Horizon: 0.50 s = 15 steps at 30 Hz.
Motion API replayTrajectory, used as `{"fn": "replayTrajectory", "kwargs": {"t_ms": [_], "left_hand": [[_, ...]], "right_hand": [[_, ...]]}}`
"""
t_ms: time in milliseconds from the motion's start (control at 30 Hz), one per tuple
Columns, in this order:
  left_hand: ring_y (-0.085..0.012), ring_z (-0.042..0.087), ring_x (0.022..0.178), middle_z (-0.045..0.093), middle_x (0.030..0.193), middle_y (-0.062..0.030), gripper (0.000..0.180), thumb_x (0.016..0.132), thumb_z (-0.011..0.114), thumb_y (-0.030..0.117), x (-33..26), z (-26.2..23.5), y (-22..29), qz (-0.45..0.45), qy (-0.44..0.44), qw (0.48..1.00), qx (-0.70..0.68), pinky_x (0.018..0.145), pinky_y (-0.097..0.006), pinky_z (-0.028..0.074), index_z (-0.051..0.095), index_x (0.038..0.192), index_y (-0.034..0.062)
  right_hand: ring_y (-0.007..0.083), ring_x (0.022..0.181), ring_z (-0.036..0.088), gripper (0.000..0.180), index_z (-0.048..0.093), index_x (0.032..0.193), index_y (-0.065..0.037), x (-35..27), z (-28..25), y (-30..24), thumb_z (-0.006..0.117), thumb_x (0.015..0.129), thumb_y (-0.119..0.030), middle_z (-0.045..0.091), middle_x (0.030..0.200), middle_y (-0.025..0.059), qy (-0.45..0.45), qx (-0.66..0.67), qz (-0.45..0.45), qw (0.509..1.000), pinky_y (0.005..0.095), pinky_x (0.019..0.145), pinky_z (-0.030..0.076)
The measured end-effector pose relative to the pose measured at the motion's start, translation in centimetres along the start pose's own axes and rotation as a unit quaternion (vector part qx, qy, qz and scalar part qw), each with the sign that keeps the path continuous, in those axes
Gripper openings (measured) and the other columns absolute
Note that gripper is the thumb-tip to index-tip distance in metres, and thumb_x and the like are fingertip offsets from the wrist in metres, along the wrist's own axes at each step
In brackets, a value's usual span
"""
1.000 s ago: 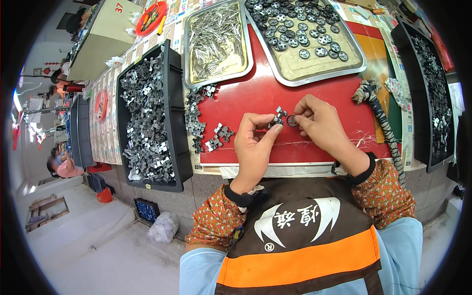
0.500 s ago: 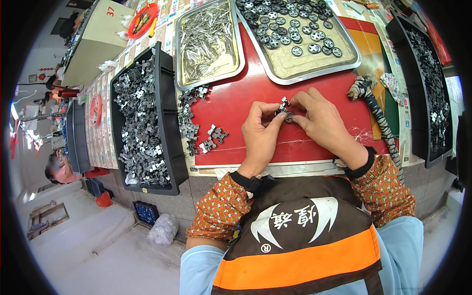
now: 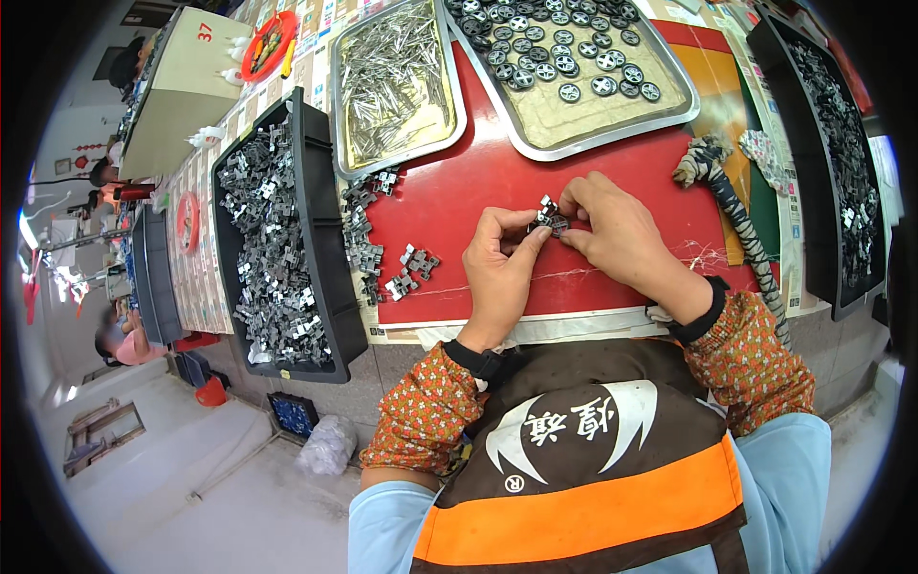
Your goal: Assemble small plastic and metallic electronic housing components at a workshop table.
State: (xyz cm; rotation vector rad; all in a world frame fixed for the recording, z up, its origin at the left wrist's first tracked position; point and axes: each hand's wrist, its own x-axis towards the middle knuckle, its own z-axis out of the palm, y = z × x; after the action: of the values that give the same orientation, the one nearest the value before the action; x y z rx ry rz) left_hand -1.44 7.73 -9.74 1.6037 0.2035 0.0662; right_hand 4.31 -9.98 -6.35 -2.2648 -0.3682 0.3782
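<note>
Head view — left hand (image 3: 501,273) pinching bracket (image 3: 547,209); wheel (image 3: 560,226) between, seemingly pinched by right hand (image 3: 622,234)

Light: bright, mostly even | glare: far-left lamp (image 3: 27,230) | sheen: red mat (image 3: 459,234) | edges: fisheye-bent, black corners

On the patterned tabletop (image 3: 216,188), at the upper left, a red dish (image 3: 249,55) with small items in it and a yellow tool (image 3: 288,61) at its edge sit beside a beige cabinet (image 3: 182,81), with white bottles (image 3: 207,135) near the cabinet's side and a second red dish (image 3: 194,210) lower down. On the right, a wrapped rod (image 3: 745,231) runs down near a speckled cloth (image 3: 762,158). At the far left is a person in pink (image 3: 136,347); below, a red bucket (image 3: 211,393) and a clear plastic bag (image 3: 328,446) stand apart on the pale floor (image 3: 225,521).
</note>
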Motion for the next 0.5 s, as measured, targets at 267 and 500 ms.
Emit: {"fn": "replayTrajectory", "kwargs": {"t_ms": [267,500], "left_hand": [[-0.0051,0.064,0.087,0.071,0.101,-0.001,0.017,0.094,0.074,-0.004,0.06,0.32,0.45,0.004,-0.005,0.999,0.035,0.078,-0.021,0.053,0.065,0.105,0.0031],[-0.005,0.064,0.088,0.071,0.1,-0.0006,0.016,0.093,0.075,-0.004,0.17,0.56,0.1,0.015,0.014,0.999,0.03,0.078,-0.021,0.053,0.066,0.104,0.0034]], "right_hand": [[0.0376,0.095,0.067,0.028,0.063,0.101,-0.006,0.09,-0.2,0.05,0.081,0.08,-0.012,0.065,0.1,0.013,-0.007,-0.008,0.022,1.0,0.0484,0.079,0.053],[0.0373,0.094,0.067,0.027,0.064,0.098,-0.005,0.15,-0.2,0.27,0.081,0.079,-0.013,0.065,0.099,0.0132,0.001,-0.002,0.015,1.0,0.0484,0.078,0.053]]}}
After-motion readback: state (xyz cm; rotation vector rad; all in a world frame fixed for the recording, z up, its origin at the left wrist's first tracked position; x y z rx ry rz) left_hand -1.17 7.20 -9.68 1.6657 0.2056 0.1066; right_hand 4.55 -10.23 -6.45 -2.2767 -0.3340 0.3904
